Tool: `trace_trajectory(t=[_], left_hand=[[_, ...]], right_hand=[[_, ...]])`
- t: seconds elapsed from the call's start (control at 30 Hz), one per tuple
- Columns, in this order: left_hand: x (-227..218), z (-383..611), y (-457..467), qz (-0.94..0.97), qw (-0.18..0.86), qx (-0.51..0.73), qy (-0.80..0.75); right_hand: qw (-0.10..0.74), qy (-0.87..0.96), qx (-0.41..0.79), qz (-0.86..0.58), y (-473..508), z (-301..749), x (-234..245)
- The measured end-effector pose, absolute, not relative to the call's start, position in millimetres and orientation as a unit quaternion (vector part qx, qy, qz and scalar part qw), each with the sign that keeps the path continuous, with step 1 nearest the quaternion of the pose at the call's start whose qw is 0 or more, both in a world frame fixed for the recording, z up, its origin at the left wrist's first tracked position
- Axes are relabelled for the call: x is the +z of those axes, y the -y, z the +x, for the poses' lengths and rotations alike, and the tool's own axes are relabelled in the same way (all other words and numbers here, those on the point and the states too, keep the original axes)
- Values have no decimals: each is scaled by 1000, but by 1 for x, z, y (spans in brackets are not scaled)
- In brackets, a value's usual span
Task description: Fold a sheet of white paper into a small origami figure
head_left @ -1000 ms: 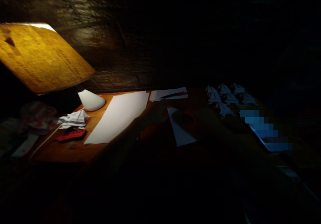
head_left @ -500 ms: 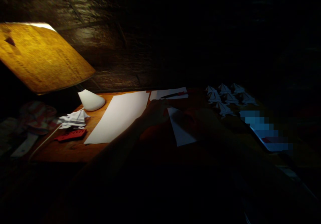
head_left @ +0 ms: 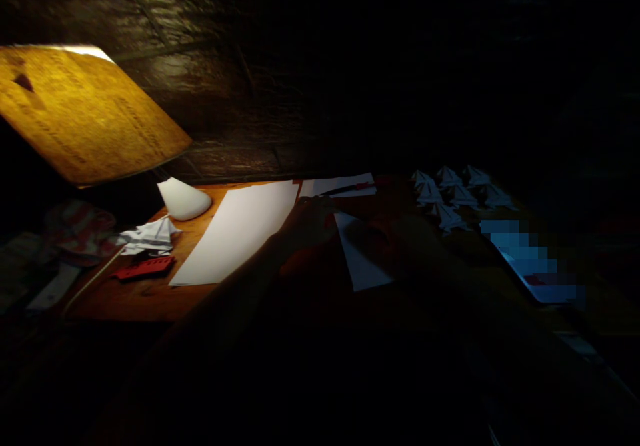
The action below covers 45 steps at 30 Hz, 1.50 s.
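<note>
A small folded piece of white paper [head_left: 365,267] lies between my hands, partly in shadow. My left hand [head_left: 313,225] is closed at its upper left corner, with fingers curled. My right hand [head_left: 407,236] bends over its right side, fingers closed on the paper as far as the dark lets me see. Just beyond my left hand are a knife [head_left: 345,189] with a red part on its handle and some white paper sheets [head_left: 323,184]. A larger stack of white paper [head_left: 245,229] lies left of my left forearm.
A lamp with a yellow shade [head_left: 95,119] and white base [head_left: 185,201] lights the left side. Near it lie a folded paper piece [head_left: 153,236] and a red object [head_left: 145,268]. Several folded paper shapes [head_left: 450,196] stand at the right, by a blurred glowing device [head_left: 525,259].
The view has shifted very slightly. Both hands and the folded paper keep nearly the same place.
</note>
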<state>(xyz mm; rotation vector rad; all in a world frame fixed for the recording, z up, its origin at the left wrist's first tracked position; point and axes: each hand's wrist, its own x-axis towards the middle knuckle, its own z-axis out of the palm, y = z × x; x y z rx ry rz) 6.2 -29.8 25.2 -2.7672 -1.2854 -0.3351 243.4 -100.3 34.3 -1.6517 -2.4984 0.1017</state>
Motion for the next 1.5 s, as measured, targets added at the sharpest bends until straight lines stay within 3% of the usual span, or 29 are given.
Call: trace_trajectory(t=[0.33, 0.67, 1.13, 1.5], left_hand=[[26, 8, 31, -898, 43, -89, 429], [29, 8, 33, -895, 55, -86, 435], [25, 4, 30, -882, 88, -68, 457], [6, 28, 39, -929, -65, -170, 321]], right_hand=[[64, 836, 25, -545, 100, 244, 33], [107, 832, 9, -544, 100, 246, 28], [78, 841, -7, -535, 99, 245, 29], [64, 852, -8, -520, 97, 246, 27]])
